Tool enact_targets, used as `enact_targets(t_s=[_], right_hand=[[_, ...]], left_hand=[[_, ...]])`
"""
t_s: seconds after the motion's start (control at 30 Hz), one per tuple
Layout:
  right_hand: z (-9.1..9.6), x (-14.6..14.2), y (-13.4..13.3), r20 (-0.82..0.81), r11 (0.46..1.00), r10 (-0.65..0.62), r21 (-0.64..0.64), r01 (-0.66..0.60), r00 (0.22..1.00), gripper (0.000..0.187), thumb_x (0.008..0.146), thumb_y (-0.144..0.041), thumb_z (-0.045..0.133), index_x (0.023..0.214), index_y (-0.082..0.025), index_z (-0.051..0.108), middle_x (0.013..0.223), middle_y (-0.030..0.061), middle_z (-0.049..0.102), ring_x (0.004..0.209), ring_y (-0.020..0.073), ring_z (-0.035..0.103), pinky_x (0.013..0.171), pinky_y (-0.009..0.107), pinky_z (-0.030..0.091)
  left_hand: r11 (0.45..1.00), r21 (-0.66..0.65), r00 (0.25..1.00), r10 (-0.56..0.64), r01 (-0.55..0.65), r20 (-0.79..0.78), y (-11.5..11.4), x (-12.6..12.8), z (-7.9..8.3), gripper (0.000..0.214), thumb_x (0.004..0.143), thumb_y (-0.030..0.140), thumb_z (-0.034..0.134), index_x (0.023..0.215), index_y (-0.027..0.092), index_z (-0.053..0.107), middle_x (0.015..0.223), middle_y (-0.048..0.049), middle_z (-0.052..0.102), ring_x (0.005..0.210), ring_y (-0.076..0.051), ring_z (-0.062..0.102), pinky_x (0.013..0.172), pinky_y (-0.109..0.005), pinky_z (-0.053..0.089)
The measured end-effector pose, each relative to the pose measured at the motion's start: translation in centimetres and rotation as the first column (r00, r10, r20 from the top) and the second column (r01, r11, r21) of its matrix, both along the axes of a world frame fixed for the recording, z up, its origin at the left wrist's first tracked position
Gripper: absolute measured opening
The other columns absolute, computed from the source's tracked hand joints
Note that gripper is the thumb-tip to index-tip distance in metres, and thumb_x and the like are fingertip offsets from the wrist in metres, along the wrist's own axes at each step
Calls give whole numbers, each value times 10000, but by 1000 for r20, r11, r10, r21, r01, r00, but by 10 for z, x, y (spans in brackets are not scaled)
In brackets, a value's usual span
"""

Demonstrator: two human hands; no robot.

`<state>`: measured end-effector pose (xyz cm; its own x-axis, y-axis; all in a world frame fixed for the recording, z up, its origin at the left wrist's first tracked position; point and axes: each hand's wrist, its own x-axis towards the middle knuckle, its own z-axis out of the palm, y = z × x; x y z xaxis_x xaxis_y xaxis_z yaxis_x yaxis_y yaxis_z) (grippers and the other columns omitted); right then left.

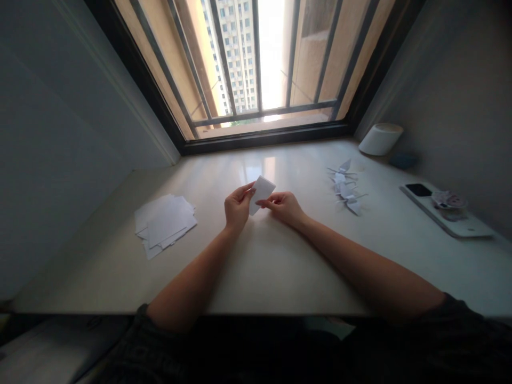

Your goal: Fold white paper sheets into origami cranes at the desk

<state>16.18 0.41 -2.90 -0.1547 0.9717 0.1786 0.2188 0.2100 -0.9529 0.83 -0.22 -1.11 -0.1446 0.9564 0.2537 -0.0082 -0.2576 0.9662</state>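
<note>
1. Left hand (239, 207) and right hand (282, 208), close together, pinch a small white paper rectangle (262, 194) between their fingertips, above the pale countertop (256, 266).
2. Loose white paper sheets (165, 224) lie piled left of the hands.
3. Folded paper cranes (344, 186) lie clustered right of the hands.

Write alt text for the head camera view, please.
The left hand and right hand hold a small white paper above a pale tabletop. A loose paper stack lies to the left, folded paper cranes to the right, beneath a barred window.
</note>
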Motion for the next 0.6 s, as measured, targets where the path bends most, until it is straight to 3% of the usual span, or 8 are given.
enact_targets(t_s=[0.17, 0.27, 0.33, 0.5, 0.6], right_hand=[[3, 0, -1, -114, 1000, 0, -25, -2, 993, 374, 647, -566, 728, 606, -194, 716, 567, 22, 655, 540, 147, 541, 522, 270, 358], [2, 0, 0, -206, 999, -44, -37, 37, 978, 365, 652, -555, 728, 606, -193, 710, 604, 29, 672, 605, 166, 585, 588, 282, 403], [2, 0, 1, -282, 997, -68, -43, 58, 957, 356, 659, -539, 731, 599, -189, 701, 611, 26, 669, 619, 160, 584, 629, 286, 417], [5, -1, 1, -412, 995, -87, -79, 59, 907, 371, 645, -502, 757, 494, -190, 623, 534, -4, 602, 564, 127, 523, 626, 281, 407], [10, -2, -2, -409, 993, -100, -92, 68, 907, 384, 634, -507, 760, 472, -196, 605, 531, -4, 596, 566, 127, 514, 625, 285, 407]], left_hand=[[999, -16, 999, -40, 40, 4, 0, -6, 11, 633, 763, 486, 674, 1304, 182, 551, 1099, -117, 698, 966, -219, 666, 776, -279, 519], [997, -62, 999, -47, 47, -4, 3, -7, 9, 822, 673, 460, 766, 1376, 173, 451, 1236, -157, 624, 994, -229, 654, 757, -267, 515], [985, -153, 997, -83, 82, -4, 4, -7, 7, 870, 620, 460, 800, 1358, 148, 461, 1138, -157, 669, 893, -220, 673, 671, -258, 510], [925, -299, 972, -234, 233, 34, -1, -2, 7, 521, 615, 493, 785, 962, 117, 685, 875, -120, 726, 736, -191, 679, 579, -233, 467], [918, -324, 974, -209, 228, 91, -3, 0, 8, 453, 622, 466, 788, 912, 132, 693, 874, -113, 730, 741, -187, 684, 606, -241, 467]])
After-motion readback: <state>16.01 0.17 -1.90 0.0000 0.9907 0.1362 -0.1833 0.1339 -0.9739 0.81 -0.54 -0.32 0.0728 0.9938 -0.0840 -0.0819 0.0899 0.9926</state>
